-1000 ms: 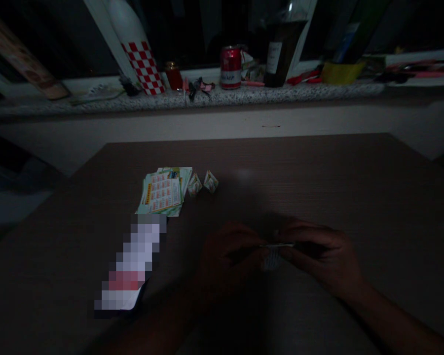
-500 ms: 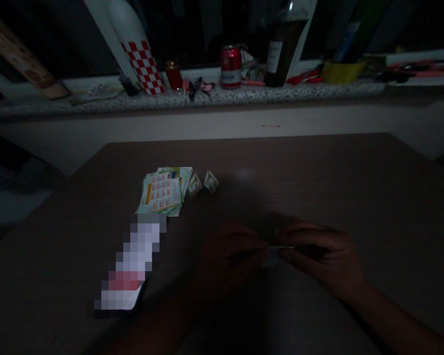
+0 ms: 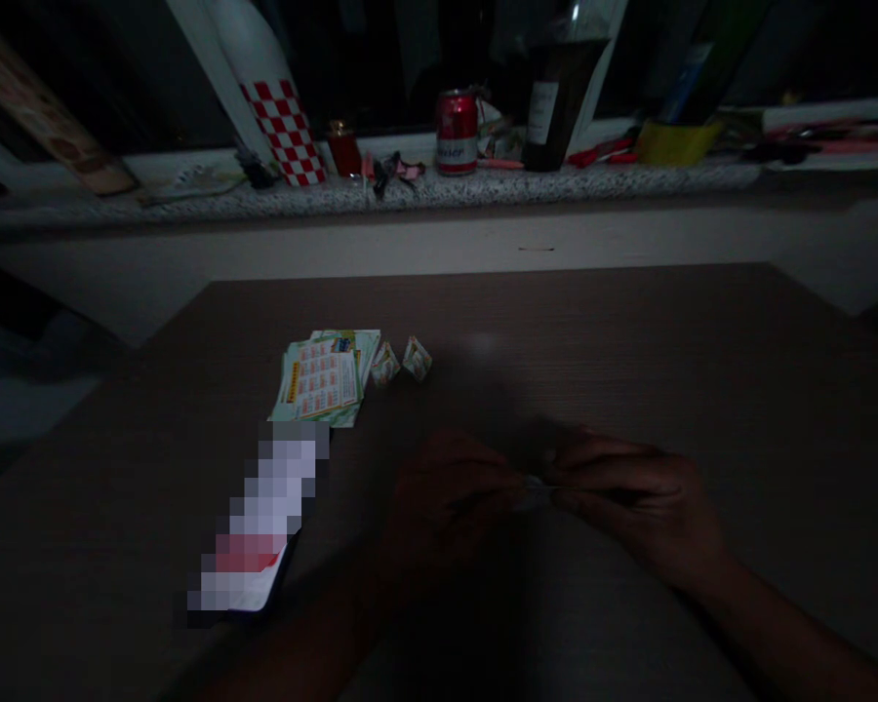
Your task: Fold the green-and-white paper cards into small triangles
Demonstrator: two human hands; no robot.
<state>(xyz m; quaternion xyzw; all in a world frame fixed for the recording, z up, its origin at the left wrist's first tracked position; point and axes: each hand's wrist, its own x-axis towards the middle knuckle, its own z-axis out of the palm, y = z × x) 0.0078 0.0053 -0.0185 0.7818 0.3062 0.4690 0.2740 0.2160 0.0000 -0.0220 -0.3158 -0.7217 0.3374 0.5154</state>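
In dim light, both hands meet low over the table, right of centre. My left hand (image 3: 458, 497) pinches one side of a small pale piece of paper (image 3: 534, 493). My right hand (image 3: 640, 497) pinches the other side between thumb and fingers. Most of the paper is hidden by the fingers, and its print is too dark to read. Beyond my left hand stand two small folded paper pieces (image 3: 416, 360), printed in green and orange. Beside them lies a loose stack of printed paper cards (image 3: 323, 380).
A phone (image 3: 263, 526) with a lit, blurred screen lies left of my hands on the wooden table (image 3: 629, 351). Along the granite sill (image 3: 483, 190) stand a red can (image 3: 457, 132), a checkered bottle (image 3: 282, 117), a dark bottle (image 3: 552, 107) and a yellow container (image 3: 679, 142).
The paper has shifted slightly between the fingertips, and a little more of its pale surface shows. Both hands stay in nearly the same place. The stack, folded pieces and phone have not moved.
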